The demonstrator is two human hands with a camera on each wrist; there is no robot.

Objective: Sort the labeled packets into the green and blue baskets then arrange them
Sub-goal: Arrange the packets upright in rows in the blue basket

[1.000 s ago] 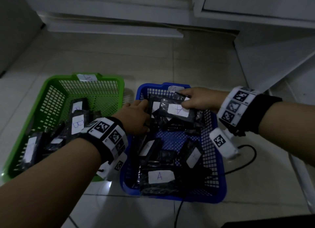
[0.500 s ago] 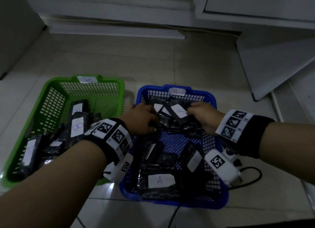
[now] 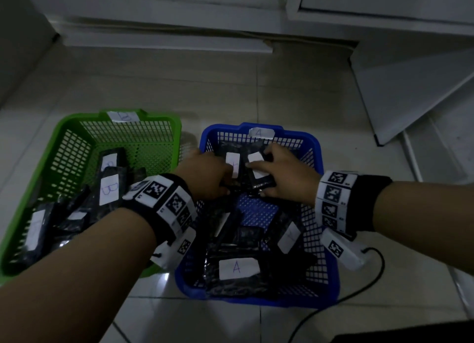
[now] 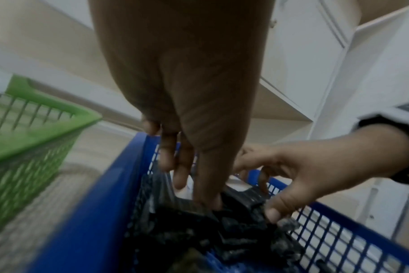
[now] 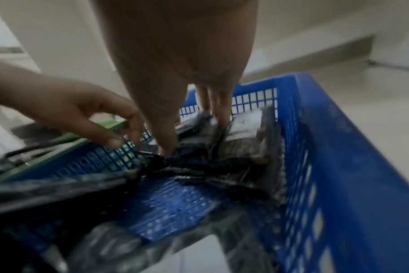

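Observation:
On the tiled floor stand a green basket (image 3: 77, 119) tagged B and a blue basket (image 3: 295, 133) tagged A. Both hold black packets with white labels, such as a B packet (image 3: 109, 189) and an A packet (image 3: 237, 267). At the blue basket's far end, my left hand (image 3: 223, 178) pinches an upright packet (image 3: 233, 163). My right hand (image 3: 272, 178) grips the packet beside it (image 3: 261, 182), thumb below and fingers over the top. The left wrist view shows my left hand (image 4: 194, 175) with its thumb pressed on black packets (image 4: 187, 208). The right wrist view shows my right hand (image 5: 192, 134) gripping there too.
A black cable (image 3: 372, 278) runs over the floor to the right of the blue basket. A white board (image 3: 410, 99) leans at the back right. A white ledge (image 3: 166, 42) runs along the back wall. The two baskets stand close side by side.
My right hand has come down and back toward me with its packet. My left hand has shifted right to meet it. The two far packets now stand side by side.

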